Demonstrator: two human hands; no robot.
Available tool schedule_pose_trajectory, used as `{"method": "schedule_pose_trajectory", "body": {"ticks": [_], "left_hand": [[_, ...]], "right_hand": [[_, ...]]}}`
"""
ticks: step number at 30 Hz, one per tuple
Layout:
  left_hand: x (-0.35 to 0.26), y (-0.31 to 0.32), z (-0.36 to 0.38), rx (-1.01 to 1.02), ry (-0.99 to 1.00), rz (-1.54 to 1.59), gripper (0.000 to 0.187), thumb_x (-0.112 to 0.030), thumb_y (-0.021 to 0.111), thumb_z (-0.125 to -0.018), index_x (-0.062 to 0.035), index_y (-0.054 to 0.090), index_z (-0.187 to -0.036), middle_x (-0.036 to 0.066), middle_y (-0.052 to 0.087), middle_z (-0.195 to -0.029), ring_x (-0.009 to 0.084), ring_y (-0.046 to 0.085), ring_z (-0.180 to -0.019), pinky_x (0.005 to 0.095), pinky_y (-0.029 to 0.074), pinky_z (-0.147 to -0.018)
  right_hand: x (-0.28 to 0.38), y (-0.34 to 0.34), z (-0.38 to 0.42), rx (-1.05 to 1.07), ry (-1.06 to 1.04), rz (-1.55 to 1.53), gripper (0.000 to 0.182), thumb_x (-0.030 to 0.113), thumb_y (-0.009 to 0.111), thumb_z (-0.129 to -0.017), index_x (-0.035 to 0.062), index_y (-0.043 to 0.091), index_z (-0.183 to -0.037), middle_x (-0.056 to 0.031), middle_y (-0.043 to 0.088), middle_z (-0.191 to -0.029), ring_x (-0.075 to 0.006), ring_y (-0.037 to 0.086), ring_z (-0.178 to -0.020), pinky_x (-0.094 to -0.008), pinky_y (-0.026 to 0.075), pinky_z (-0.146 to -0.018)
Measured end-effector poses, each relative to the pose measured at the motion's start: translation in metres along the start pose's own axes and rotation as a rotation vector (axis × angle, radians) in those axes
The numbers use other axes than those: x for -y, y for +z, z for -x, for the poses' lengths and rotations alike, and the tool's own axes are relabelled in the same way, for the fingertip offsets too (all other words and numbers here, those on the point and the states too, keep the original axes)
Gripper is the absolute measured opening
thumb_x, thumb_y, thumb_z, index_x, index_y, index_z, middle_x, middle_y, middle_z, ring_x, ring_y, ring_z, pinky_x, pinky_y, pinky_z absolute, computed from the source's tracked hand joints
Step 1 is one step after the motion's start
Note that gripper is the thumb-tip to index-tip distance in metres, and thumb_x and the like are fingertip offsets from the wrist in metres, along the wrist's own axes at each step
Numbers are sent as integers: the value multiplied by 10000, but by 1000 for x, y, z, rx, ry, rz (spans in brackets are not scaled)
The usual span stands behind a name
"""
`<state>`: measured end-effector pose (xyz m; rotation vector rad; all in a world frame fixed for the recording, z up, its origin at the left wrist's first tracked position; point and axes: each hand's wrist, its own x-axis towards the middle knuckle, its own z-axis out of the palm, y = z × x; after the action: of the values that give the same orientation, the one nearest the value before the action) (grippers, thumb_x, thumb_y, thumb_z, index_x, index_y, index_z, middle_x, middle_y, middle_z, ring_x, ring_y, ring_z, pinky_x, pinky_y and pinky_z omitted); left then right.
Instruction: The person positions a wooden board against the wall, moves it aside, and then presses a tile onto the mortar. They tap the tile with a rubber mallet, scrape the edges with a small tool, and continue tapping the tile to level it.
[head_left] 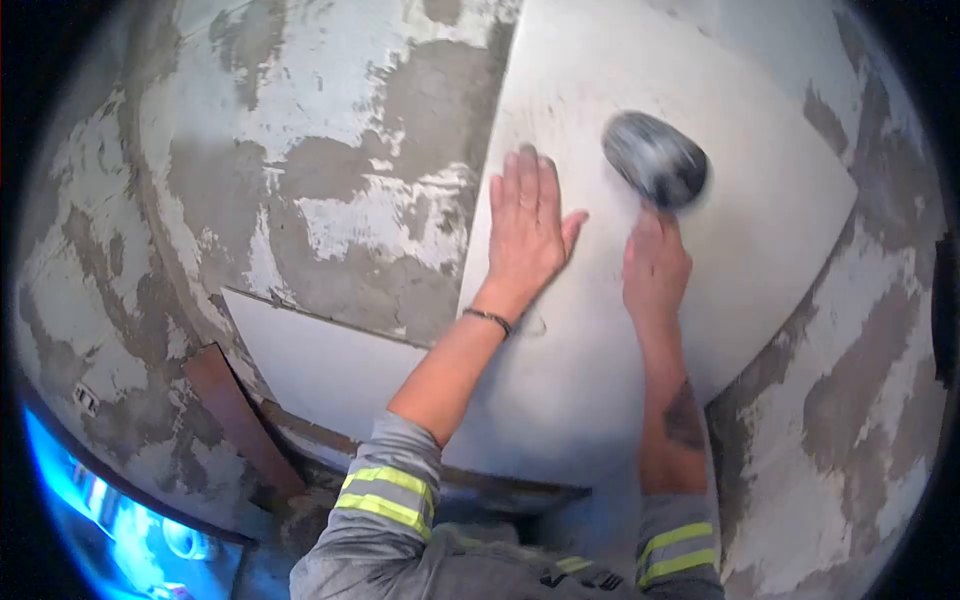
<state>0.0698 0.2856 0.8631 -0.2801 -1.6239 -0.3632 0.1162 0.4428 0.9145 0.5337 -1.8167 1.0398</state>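
Note:
A large white panel (760, 240) stands upright against the wall in front of me. My left hand (525, 235) lies flat on it near its left edge, fingers stretched upward and thumb out to the side. In my closed right hand (657, 265) is the handle of a rubber mallet. The dark mallet head (655, 160), smeared by motion, overlaps the panel above that hand, to the right of my left fingers. Most of the handle is hidden by my fist.
Left of the panel is rough wall (430, 120) with patchy grey plaster. A lower white panel (320, 350) sits below that area. A reddish-brown board (240, 420) leans at lower left, near a wall box (87, 400). Bright blue-lit clutter (130, 530) shows in the bottom left corner.

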Motion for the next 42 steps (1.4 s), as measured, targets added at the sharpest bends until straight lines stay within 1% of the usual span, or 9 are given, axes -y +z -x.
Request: {"method": "schedule_pose_trajectory", "body": {"ticks": [2, 5, 9, 12, 16, 18, 21, 28, 42], "left_hand": [[5, 5, -6, -1, 12, -4, 882, -435, 638, -949, 85, 243, -1543, 308, 228, -1613, 486, 156, -1518, 596, 140, -1213], [2, 2, -6, 2, 5, 4, 874, -433, 636, -952, 84, 251, -1541, 310, 236, -1608, 479, 164, -1517, 590, 142, -1214], [3, 2, -9, 40, -22, 19, 873, -442, 633, -952, 85, 257, -1539, 309, 236, -1607, 471, 162, -1521, 584, 141, -1217], [3, 1, -10, -27, 11, -8, 873, -447, 633, -952, 84, 262, -1538, 304, 228, -1611, 466, 151, -1525, 580, 137, -1221], [3, -1, -13, 1, -13, 20, 869, -440, 636, -952, 85, 264, -1536, 298, 224, -1613, 463, 142, -1528, 575, 139, -1223], [4, 0, -6, -4, -8, 23, 864, -437, 635, -953, 85, 268, -1535, 297, 234, -1610, 462, 147, -1527, 572, 140, -1224], [1, -4, -6, -11, -1, 53, 849, -433, 631, -954, 85, 281, -1529, 293, 251, -1605, 463, 163, -1523, 576, 145, -1222], [2, -7, -12, -12, -4, 40, 841, -438, 621, -958, 93, 290, -1520, 303, 244, -1604, 466, 187, -1515, 572, 155, -1222], [6, -9, -60, -69, -12, 52, 934, -513, 643, -923, 98, 274, -1525, 304, 247, -1600, 451, 172, -1523, 558, 142, -1234]], "right_hand": [[-11, 6, -3, -84, -205, -40, 348, 334, 556, -1047, -2, 633, -993, -214, 652, -746, -435, 649, -688, -489, 492, -617], [5, -2, -17, 69, 12, 167, 370, 349, 549, -1050, -4, 638, -984, -215, 644, -723, -430, 644, -671, -486, 491, -613], [9, -3, -16, 19, 43, -121, 408, 379, 527, -1054, -6, 629, -969, -219, 644, -728, -427, 642, -675, -478, 497, -625], [15, -1, -35, 30, -153, 256, 370, 335, 511, -1059, -7, 645, -1011, -207, 654, -742, -393, 661, -688, -466, 504, -647], [30, -3, -41, 13, -95, 31, 374, 332, 502, -1060, -11, 648, -1023, -213, 659, -761, -394, 664, -704, -474, 503, -662], [19, 9, -45, -125, -463, 176, 388, 340, 502, -1060, -17, 650, -1037, -219, 657, -761, -402, 658, -696, -473, 502, -658], [31, -4, -51, 127, -41, 302, 400, 349, 501, -1060, -21, 654, -1066, -227, 660, -773, -406, 658, -702, -471, 502, -660], [29, 7, -44, 57, -189, 234, 439, 384, 488, -1062, -21, 651, -1020, -233, 650, -765, -388, 641, -681, -463, 500, -665], [43, -5, -57, 30, -22, 69, 403, 345, 463, -1070, 4, 664, -1144, -258, 684, -886, -439, 668, -801, -469, 520, -729]]}}
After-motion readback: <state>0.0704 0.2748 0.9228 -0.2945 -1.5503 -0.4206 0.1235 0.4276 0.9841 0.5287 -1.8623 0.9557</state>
